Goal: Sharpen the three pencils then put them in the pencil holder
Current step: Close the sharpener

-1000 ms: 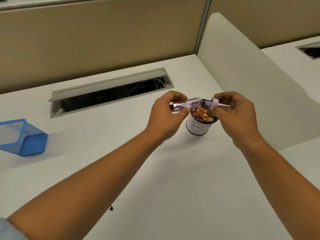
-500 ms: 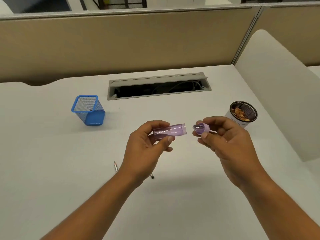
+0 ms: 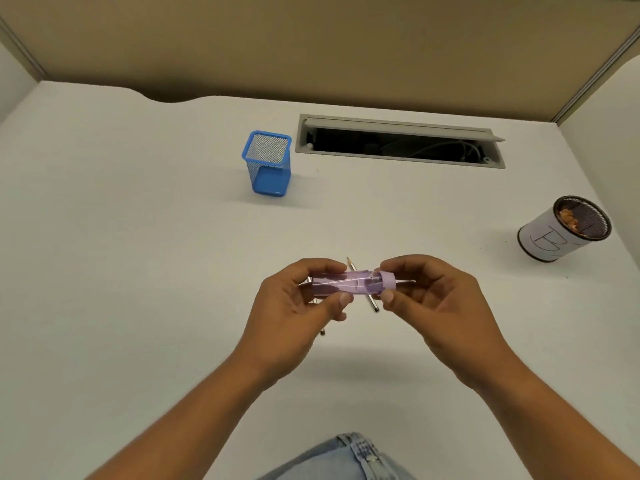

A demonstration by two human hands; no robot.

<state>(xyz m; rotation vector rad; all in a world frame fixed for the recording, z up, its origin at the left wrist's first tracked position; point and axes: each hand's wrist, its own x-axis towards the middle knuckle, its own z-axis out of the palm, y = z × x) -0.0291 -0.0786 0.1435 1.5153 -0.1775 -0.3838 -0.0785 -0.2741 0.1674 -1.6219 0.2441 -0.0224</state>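
**As the cap meets the tube, the sharpener is whole again**

While half a second ago the two parts were apart, in the head view the left hand [image 3: 298, 306] now pinches the lilac sharpener tube [image 3: 341, 285] and the right hand [image 3: 436, 306] pinches its cap [image 3: 387, 280], which touches the mouth of the tube. If it is already seated fully, I cannot tell. One second ago both parts were above the cup of shavings [image 3: 561, 233]; now they hang over the middle of the desk [image 3: 138, 237]. I judge that the emptying is finished and sharpening can go on.

A pencil [image 3: 372, 303] lies on the desk directly under the hands, with its pointed tip toward the wall. The end of a second pencil [image 3: 322, 331] shows beside the left wrist; the third is possibly hidden by the left hand. The blue pencil holder [image 3: 268, 168] stands well apart, far and to the left, and seems empty.

Between hands and holder the surface gives free way. The open cable slot [image 3: 398, 143] is just beside the holder, so a pencil must not roll there. The cup stands near the right partition.
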